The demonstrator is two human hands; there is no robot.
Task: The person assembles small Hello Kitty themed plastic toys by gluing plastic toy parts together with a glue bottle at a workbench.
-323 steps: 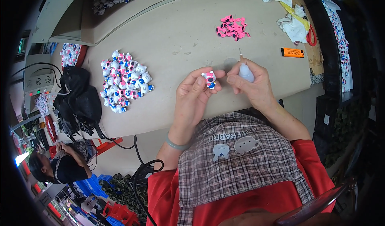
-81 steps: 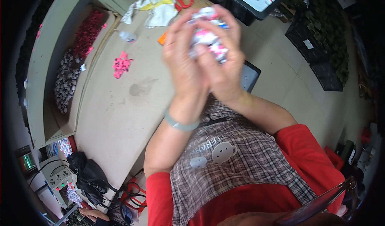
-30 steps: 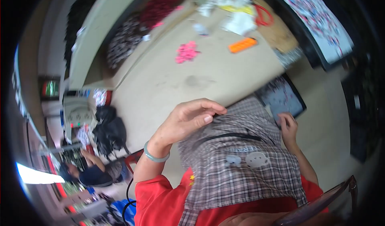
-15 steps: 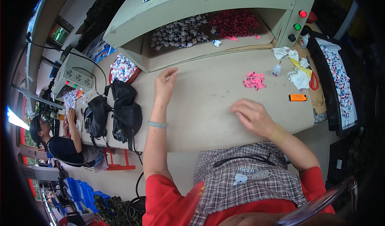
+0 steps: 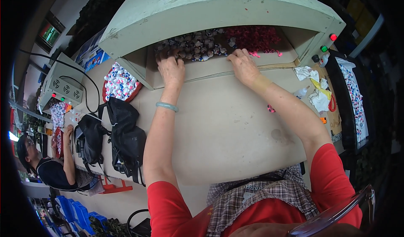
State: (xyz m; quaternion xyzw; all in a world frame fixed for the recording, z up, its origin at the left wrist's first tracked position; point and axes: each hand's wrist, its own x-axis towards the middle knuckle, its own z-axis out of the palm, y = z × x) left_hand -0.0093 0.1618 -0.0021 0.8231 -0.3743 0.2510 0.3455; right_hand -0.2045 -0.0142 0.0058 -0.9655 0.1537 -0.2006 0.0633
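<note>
Both my arms reach forward into the low opening of a pale green hood (image 5: 219,14) at the back of the beige table (image 5: 219,123). My left hand (image 5: 170,66) lies palm down on a heap of small grey and white figures (image 5: 198,47) inside it, fingers spread. My right hand (image 5: 243,63) rests at the edge of the same heap, next to a pile of dark red pieces (image 5: 254,37). I cannot tell whether either hand grips anything. A green bangle (image 5: 167,106) sits on my left wrist.
A red bowl of white, blue and pink figures (image 5: 119,82) stands left of the hood. Black bags (image 5: 111,136) lie on the table's left edge. White rags, a small bottle and red scissors (image 5: 320,96) lie right, beside a black tray (image 5: 353,98). Another person (image 5: 46,165) sits far left.
Half a second ago my hands lay flat on the open table. Both have since moved forward into the hood's opening onto the piled figures, and my head has leaned closer.
</note>
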